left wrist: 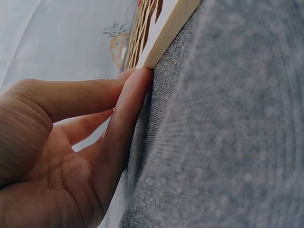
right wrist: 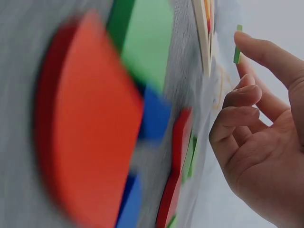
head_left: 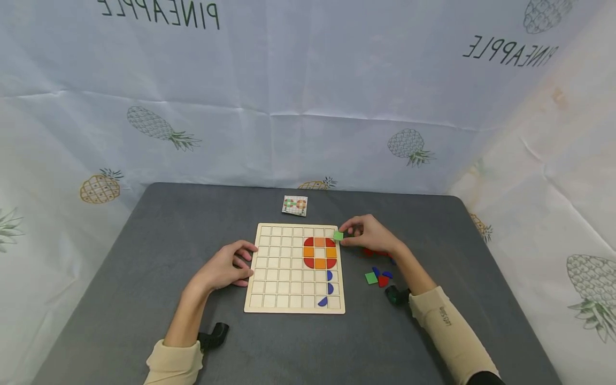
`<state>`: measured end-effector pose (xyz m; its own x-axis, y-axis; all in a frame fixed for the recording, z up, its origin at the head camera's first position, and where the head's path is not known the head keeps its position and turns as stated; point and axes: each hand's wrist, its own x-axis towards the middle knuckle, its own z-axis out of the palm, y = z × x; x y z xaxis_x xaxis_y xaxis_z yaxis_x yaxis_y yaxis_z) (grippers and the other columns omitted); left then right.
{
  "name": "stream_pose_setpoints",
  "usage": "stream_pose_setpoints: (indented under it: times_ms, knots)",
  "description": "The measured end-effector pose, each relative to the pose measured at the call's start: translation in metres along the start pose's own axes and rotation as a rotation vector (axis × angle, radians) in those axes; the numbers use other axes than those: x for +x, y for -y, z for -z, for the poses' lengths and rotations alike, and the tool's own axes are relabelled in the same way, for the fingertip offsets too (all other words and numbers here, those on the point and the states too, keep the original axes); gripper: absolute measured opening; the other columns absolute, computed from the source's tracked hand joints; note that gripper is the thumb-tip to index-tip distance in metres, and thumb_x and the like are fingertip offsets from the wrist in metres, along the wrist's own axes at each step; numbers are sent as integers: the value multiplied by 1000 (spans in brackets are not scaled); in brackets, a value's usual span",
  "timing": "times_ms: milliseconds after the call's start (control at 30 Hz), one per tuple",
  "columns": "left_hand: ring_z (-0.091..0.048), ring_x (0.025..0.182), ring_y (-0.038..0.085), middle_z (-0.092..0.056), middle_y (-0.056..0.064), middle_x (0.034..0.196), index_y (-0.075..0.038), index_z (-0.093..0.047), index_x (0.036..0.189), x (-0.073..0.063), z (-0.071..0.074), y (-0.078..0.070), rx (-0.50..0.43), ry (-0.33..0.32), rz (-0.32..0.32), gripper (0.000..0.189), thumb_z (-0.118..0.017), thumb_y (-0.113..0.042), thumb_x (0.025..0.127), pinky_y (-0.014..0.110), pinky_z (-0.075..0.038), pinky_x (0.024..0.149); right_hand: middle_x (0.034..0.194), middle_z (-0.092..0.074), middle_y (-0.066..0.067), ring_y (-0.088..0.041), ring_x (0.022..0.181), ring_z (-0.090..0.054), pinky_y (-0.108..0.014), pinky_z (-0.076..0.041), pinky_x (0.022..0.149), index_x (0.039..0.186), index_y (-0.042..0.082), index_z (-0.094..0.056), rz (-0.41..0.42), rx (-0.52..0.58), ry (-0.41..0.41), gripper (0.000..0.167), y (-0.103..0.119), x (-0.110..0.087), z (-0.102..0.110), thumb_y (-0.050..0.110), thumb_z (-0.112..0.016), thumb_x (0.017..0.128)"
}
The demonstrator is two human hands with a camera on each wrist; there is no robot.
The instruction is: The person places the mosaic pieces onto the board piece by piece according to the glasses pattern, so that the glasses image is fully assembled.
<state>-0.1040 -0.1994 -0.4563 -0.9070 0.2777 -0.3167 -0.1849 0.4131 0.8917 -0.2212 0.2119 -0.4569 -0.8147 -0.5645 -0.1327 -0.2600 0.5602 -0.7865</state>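
A pale wooden grid board (head_left: 274, 267) lies on the grey table. On its right part, red rounded pieces and orange squares (head_left: 320, 263) form a ring around one bare cell. Several blue half-round pieces (head_left: 330, 289) lie below that ring. My right hand (head_left: 370, 235) pinches a green square tile (head_left: 338, 235) between thumb and finger, over the board's upper right edge; the right wrist view shows this tile (right wrist: 238, 45) edge-on. At the board's left edge, my left hand (head_left: 226, 267) rests its fingertips against the wood, fingers loosely bent and spread along the side.
Right of the board lie loose pieces: a green square (head_left: 371, 278), a red piece (head_left: 383, 281) and blue ones (head_left: 387, 275). More red pieces are partly hidden under my right forearm. A small pattern card (head_left: 294, 206) lies beyond the board, before a pineapple-print curtain (head_left: 289, 144).
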Motion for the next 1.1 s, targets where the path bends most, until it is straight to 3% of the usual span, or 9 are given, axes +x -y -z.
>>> stream_pose_setpoints:
  times_ms: [367,700,900,1100]
  knots:
    - [-61,93,26,-54,23,121,2,-56,145,-2,-1,1,-8,-4,-3,55,-75,7,95,39,-70,69,90,-66,-7,-11,69,-50,-22,-44,63,116,2,-79,142,33,99,26,32,22,-34,13,-85,94]
    - [-62,93,26,-54,23,121,2,-57,145,-2,-2,2,-3,-5,-8,54,-75,7,94,39,-70,69,91,-67,-3,-8,72,-53,-21,-49,68,111,6,-79,182,-55,163,21,52,40,-64,16,-85,94]
    - [-63,92,25,-55,22,121,2,-56,145,-2,-3,3,9,-7,-6,53,-76,7,95,38,-69,69,91,-69,-2,-7,78,-53,-19,-46,71,108,7,-80,175,-156,141,17,60,44,-73,15,-85,93]
    - [-63,92,25,-54,23,121,2,-56,145,-2,-3,4,10,-12,-4,54,-76,8,95,38,-69,69,92,-69,-2,-8,81,-53,-20,-47,73,108,7,-80,176,-191,141,20,63,44,-77,18,-87,92]
